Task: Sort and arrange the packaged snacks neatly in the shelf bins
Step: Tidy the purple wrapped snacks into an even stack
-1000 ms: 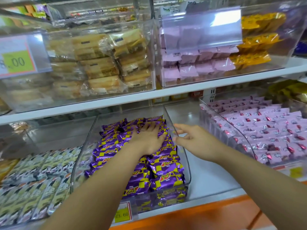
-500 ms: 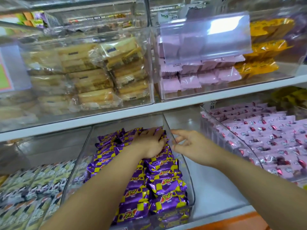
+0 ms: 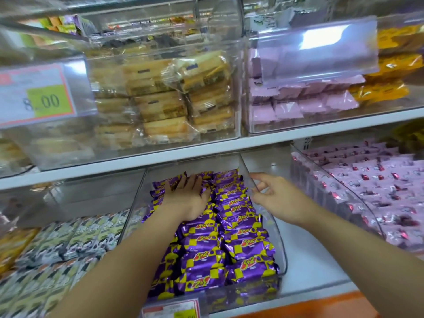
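Shelf-stocking scene centred on a clear plastic bin [image 3: 278,249] that sits on the lower white shelf [image 3: 305,260]. Purple-and-yellow foil snack packets [image 3: 243,249] fill this bin in overlapping rows running from its front wall to its back. We see the left hand [image 3: 188,198] lying palm down on the packets near the back of the bin, fingers straight and slightly spread, gripping nothing. The right hand [image 3: 277,200] reaches the bin's right wall from outside. Its forefinger and thumb sit at the wall's upper edge and its other fingers are loosely curled; we cannot tell whether they pinch it. Left of the bin lie rows of grey-green packets with black-and-white figures [image 3: 68,244]. Right of the bin, across a strip of shelf, we see pink packets with red marks [image 3: 378,187] in a second clear container. Above the bin runs the upper white shelf board [image 3: 206,152]. It carries clear-wrapped golden sandwich cakes [image 3: 165,106] directly overhead, pale pink sachets [image 3: 298,106] up and to the right, and a blurred price card [image 3: 39,97] up and to the left. A small price tag [image 3: 174,309] is fixed to the bin's front.
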Action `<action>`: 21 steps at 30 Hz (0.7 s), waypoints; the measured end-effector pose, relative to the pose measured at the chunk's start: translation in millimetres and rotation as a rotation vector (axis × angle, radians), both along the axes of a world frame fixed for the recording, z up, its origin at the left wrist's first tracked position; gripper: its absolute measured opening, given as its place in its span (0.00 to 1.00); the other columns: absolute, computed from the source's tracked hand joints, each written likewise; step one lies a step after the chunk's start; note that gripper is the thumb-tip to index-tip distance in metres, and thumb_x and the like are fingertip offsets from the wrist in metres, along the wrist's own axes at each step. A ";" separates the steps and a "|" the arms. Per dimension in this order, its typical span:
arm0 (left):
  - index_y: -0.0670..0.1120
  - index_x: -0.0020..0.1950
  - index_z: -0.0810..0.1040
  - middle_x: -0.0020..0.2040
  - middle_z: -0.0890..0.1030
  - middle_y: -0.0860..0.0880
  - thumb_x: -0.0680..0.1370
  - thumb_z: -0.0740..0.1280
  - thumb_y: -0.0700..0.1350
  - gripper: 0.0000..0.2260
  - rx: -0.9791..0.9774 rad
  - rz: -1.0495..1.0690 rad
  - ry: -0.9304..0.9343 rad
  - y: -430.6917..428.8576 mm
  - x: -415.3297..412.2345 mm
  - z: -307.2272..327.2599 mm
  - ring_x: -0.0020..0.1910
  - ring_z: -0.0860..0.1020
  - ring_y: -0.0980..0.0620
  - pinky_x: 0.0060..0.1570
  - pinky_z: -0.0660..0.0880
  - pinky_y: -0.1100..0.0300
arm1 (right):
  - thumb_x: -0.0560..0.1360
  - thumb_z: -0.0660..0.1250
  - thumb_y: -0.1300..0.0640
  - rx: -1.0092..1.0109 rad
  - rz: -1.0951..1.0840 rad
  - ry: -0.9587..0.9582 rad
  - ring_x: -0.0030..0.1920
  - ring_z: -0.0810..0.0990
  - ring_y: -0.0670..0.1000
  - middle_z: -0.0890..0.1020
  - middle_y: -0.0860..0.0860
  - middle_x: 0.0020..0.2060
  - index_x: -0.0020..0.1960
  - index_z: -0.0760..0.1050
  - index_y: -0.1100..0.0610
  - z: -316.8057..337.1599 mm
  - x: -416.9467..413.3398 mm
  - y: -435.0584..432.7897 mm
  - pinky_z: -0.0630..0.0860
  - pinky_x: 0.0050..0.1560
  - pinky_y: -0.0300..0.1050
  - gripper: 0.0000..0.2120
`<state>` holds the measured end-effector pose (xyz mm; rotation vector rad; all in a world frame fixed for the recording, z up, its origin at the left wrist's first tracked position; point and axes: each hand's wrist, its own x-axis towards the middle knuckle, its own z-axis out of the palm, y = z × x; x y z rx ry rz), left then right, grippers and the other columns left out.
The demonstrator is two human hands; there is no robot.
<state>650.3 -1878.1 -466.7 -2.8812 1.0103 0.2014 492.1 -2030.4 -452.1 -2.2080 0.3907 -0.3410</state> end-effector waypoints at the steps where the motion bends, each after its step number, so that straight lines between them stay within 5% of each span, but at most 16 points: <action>1: 0.49 0.79 0.44 0.79 0.42 0.51 0.82 0.42 0.58 0.27 0.006 -0.009 -0.017 -2.3 3.0 0.9 0.77 0.42 0.50 0.73 0.41 0.40 | 0.77 0.63 0.58 0.010 0.007 -0.004 0.34 0.76 0.39 0.76 0.42 0.42 0.69 0.69 0.49 0.0 -0.7 1.0 0.70 0.35 0.30 0.21; 9: 0.52 0.78 0.48 0.79 0.48 0.55 0.83 0.43 0.55 0.23 0.028 -0.219 -0.065 4.4 11.0 4.1 0.77 0.44 0.52 0.72 0.41 0.39 | 0.77 0.63 0.57 0.016 0.027 0.014 0.37 0.79 0.40 0.77 0.43 0.44 0.71 0.67 0.49 -0.4 -0.8 -0.1 0.72 0.37 0.32 0.23; 11: 0.51 0.78 0.46 0.79 0.44 0.52 0.83 0.42 0.57 0.25 0.075 -0.163 -0.049 8.3 8.8 8.9 0.77 0.42 0.50 0.72 0.40 0.38 | 0.77 0.63 0.57 -0.001 0.015 0.024 0.46 0.80 0.46 0.78 0.47 0.51 0.70 0.68 0.49 2.7 -2.7 0.4 0.75 0.47 0.39 0.22; 14: 0.46 0.78 0.46 0.78 0.41 0.45 0.83 0.45 0.57 0.27 0.054 -0.005 -0.077 22.0 1.7 12.0 0.77 0.44 0.47 0.72 0.41 0.39 | 0.76 0.63 0.57 -0.351 -0.089 -0.053 0.62 0.73 0.55 0.74 0.54 0.63 0.69 0.69 0.53 12.4 -4.4 9.8 0.70 0.61 0.46 0.22; 17: 0.41 0.75 0.55 0.75 0.57 0.40 0.83 0.49 0.52 0.24 0.075 0.047 -0.230 42.7 -3.8 16.7 0.74 0.59 0.44 0.71 0.51 0.42 | 0.78 0.59 0.58 -0.509 0.041 -0.128 0.65 0.69 0.54 0.72 0.52 0.66 0.72 0.66 0.54 24.3 4.0 39.3 0.66 0.65 0.46 0.22; 19: 0.44 0.68 0.66 0.66 0.71 0.43 0.81 0.53 0.46 0.16 0.080 -0.004 -0.300 57.3 -6.0 27.7 0.65 0.70 0.44 0.69 0.57 0.43 | 0.80 0.56 0.56 -0.555 0.197 -0.029 0.69 0.66 0.53 0.70 0.51 0.68 0.73 0.64 0.53 21.0 18.0 60.5 0.62 0.69 0.49 0.21; 21: 0.48 0.66 0.69 0.63 0.74 0.46 0.81 0.54 0.45 0.15 0.044 -0.042 -0.311 74.1 -5.9 43.0 0.64 0.71 0.47 0.71 0.53 0.42 | 0.81 0.55 0.55 -0.583 0.316 0.118 0.71 0.63 0.54 0.66 0.53 0.71 0.74 0.61 0.55 14.3 39.7 74.3 0.61 0.70 0.49 0.21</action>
